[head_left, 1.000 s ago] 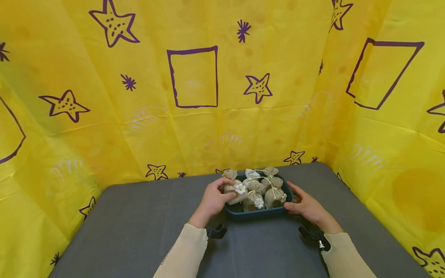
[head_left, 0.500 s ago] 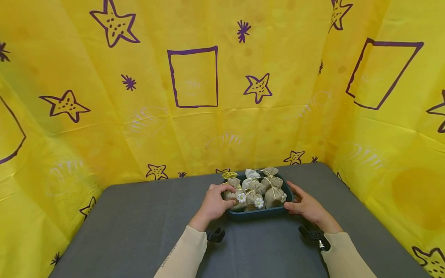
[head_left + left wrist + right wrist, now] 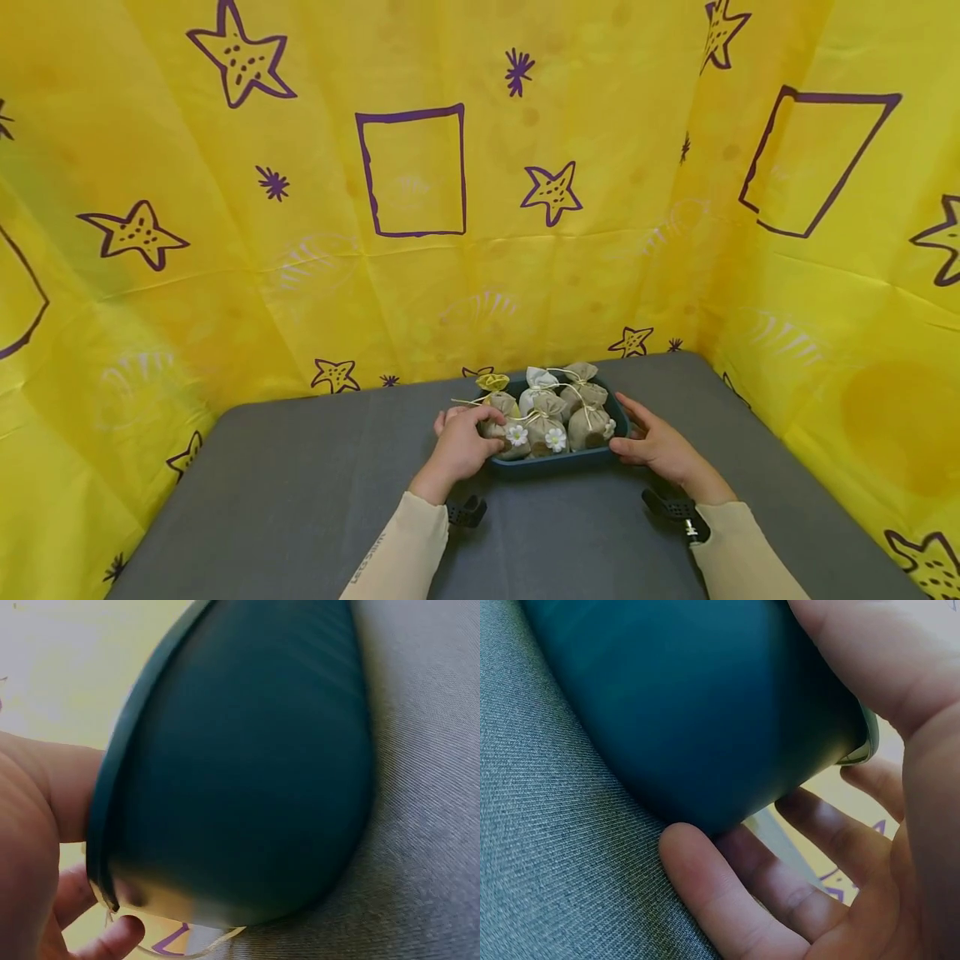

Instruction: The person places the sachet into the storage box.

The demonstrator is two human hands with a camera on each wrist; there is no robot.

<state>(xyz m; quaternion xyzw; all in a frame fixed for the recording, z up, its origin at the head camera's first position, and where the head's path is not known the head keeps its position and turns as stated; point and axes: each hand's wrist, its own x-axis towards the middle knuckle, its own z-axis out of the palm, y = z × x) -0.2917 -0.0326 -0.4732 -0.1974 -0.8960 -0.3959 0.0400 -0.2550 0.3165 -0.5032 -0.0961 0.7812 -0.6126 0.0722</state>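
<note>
Hands frame a dark teal tray (image 3: 555, 461) that sits on the grey desk (image 3: 300, 500), toward its far side and a little right of centre, close to the yellow backdrop (image 3: 225, 292) printed with purple stars and squares. The left hand (image 3: 461, 446) is at the tray's left end, its fingers curled over the rim and onto a small burlap pouch with a white daisy (image 3: 512, 433); the left wrist view shows the thumb against the tray's outer wall (image 3: 247, 765). The right hand (image 3: 654, 443) cups the tray's right end, thumb over the rim and fingers curved under its rounded wall, as the right wrist view shows (image 3: 705, 705), so it grasps the tray. Inside the tray stand several more tied burlap pouches (image 3: 577, 408), packed together and upright, one at the far left with a yellow top (image 3: 492, 382). Both cream sleeves (image 3: 397, 542) reach in from the near edge.
</note>
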